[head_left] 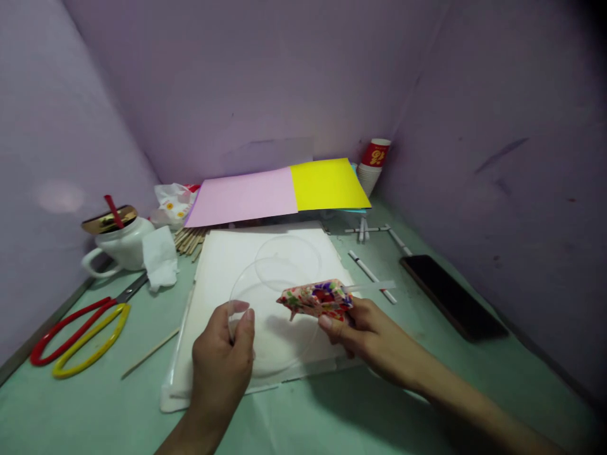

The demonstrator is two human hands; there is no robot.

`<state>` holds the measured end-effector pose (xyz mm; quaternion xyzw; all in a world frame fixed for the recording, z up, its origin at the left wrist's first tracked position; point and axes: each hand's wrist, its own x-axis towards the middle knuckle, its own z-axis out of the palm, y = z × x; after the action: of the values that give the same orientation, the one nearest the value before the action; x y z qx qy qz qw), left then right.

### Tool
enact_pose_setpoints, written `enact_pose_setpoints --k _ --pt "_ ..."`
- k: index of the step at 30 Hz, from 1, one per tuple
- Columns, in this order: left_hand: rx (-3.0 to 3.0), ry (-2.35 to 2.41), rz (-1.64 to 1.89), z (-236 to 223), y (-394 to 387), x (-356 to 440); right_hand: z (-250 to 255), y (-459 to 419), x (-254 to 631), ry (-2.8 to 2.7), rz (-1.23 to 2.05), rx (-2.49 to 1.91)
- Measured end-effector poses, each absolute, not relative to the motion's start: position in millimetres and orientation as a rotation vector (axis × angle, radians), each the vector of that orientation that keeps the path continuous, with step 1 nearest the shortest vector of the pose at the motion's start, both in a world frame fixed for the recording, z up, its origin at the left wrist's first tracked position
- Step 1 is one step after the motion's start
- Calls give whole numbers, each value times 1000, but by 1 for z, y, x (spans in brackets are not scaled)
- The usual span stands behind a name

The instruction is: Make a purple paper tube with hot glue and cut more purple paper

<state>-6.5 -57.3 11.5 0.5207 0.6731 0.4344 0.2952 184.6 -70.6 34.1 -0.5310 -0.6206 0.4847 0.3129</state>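
Note:
My right hand (pixel 353 328) is wrapped round a flower-patterned hot glue gun (pixel 313 300); its nozzle points left and a translucent glue stick (pixel 377 286) juts out of its rear. Pinched at its left edge by my left hand (pixel 225 341) is a clear round plastic disc (pixel 272 354). The glue gun's nozzle hangs over this disc; I cannot tell whether they touch. A second clear disc (pixel 288 240) lies behind it on a stack of white sheets (pixel 227 243).
At left lie red-and-yellow scissors (pixel 90 332), a wooden stick (pixel 149 354) and a white mug (pixel 126 246) beside a crumpled tissue (pixel 160 258). Pink (pixel 246 196) and yellow paper (pixel 327 183) are at the back, near stacked paper cups (pixel 374 161). A phone (pixel 453 297) lies right.

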Motion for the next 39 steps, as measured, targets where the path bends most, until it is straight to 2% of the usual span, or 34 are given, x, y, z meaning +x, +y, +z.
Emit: enact_pose_setpoints --k 14,39 --pt "1522 1761 1135 2 -56 -14 31 -70 188 -1712 1173 -1461" --pt "1570 1767 1134 -3 -55 -16 29 -69 181 -1732 1228 -1410"
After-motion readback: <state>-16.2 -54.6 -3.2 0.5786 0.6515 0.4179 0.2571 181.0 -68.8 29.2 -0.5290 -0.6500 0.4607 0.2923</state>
